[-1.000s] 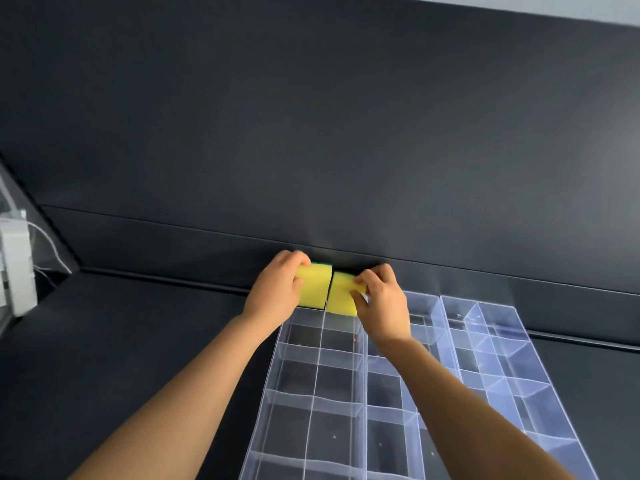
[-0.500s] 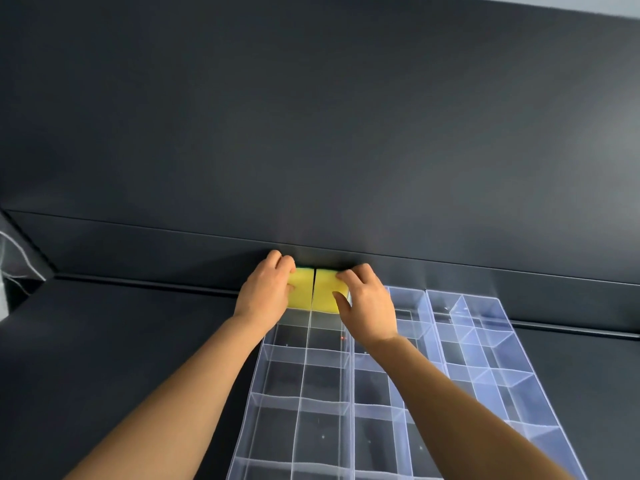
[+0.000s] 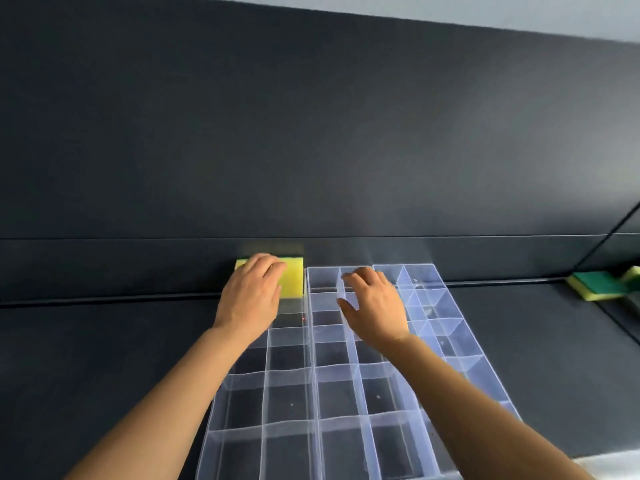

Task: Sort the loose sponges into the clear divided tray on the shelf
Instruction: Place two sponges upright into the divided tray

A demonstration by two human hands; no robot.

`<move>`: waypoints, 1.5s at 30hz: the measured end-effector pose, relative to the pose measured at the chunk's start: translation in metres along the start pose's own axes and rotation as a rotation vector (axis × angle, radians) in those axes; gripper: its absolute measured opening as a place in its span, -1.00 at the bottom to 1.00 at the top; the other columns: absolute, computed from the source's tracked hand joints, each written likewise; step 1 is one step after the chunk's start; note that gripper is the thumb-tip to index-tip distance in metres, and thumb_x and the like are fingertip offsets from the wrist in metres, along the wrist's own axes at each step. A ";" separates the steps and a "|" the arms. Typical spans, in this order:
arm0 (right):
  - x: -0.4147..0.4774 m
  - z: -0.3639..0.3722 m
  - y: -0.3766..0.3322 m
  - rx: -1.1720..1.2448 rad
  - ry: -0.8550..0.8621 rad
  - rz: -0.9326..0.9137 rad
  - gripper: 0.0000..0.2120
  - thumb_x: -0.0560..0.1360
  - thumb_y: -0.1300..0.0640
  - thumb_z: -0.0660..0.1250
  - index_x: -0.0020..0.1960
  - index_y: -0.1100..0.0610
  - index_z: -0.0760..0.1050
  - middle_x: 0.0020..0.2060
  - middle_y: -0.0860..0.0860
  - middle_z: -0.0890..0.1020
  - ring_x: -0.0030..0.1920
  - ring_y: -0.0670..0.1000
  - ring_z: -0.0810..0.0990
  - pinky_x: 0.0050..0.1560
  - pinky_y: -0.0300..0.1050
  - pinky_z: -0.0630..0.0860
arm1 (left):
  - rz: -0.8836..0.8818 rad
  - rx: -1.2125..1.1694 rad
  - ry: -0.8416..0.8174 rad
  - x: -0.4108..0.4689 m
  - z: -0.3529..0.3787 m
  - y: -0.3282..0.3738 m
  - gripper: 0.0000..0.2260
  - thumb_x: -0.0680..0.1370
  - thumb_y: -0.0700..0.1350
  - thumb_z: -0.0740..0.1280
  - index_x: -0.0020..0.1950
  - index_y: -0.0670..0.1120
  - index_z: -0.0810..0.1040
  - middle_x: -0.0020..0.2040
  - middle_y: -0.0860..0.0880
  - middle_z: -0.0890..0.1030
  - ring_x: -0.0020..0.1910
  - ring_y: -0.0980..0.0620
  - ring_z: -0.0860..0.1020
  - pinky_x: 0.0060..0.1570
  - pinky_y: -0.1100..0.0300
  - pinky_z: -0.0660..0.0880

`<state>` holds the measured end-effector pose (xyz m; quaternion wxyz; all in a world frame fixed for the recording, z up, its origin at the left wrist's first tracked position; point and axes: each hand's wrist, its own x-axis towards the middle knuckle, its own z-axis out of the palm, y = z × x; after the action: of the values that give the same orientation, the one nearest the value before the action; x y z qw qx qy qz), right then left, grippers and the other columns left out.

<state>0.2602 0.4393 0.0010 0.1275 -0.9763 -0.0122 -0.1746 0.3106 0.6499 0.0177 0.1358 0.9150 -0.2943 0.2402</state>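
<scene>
Sponges: yellow sponges (image 3: pixel 292 279) sit in the far-left compartments of the clear divided tray (image 3: pixel 313 393), at its far edge against the dark back wall (image 3: pixel 311 133); a thin green edge shows along their far side. Whether it is one piece or two side by side is hard to tell, since the left hand covers part of it. Left hand (image 3: pixel 251 299) lies palm down on the sponges, fingers flat and loosely spread, pressing on top, not wrapped around anything. Right hand (image 3: pixel 375 306) hovers over the tray's far middle compartments, fingers spread and slightly curled, holding nothing; contact with the dividers can't be judged. Tray lies flat on the dark shelf (image 3: pixel 104 358), running from near edge to back wall, with many rectangular cells; all the others visible look bare. More loose sponges (image 3: pixel 601 287), green top over yellow, lie at far right on the shelf near the back wall, well apart from the tray, partly cut off by the frame edge. Both forearms bare.
</scene>
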 end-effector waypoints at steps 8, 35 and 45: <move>-0.072 -0.067 0.073 -0.088 0.005 0.118 -0.59 0.47 -0.01 0.36 0.27 0.11 0.47 0.19 0.07 0.53 0.21 0.14 0.46 0.16 0.00 0.40 | 0.124 0.005 -0.086 0.008 0.010 0.106 -0.67 0.22 -0.30 0.53 -0.05 -0.16 0.62 -0.07 -0.07 0.63 -0.05 -0.10 0.60 -0.10 0.07 0.59; -0.260 -0.220 0.359 -0.235 -0.105 0.538 -0.62 0.48 -0.04 0.30 0.24 0.10 0.41 0.14 0.07 0.48 0.19 0.13 0.39 0.11 -0.06 0.34 | 0.336 -0.174 -0.217 0.066 0.096 0.486 -0.73 0.47 -0.21 0.37 0.17 -0.14 0.55 0.11 -0.07 0.59 0.15 -0.08 0.50 0.07 0.05 0.46; -0.201 -0.217 0.469 -0.288 -0.099 0.537 -0.57 0.48 -0.07 0.30 0.27 0.09 0.39 0.19 0.06 0.47 0.22 0.13 0.38 0.14 -0.02 0.36 | 0.307 -0.146 -0.329 0.161 0.187 0.541 -0.72 0.54 -0.11 0.27 0.25 -0.07 0.46 0.23 0.01 0.48 0.26 -0.01 0.38 0.18 0.11 0.39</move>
<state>0.0302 -0.0653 0.0142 0.0285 -0.9600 0.2649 -0.0866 0.1659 0.0729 0.0008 0.1137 0.8740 -0.4650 0.0835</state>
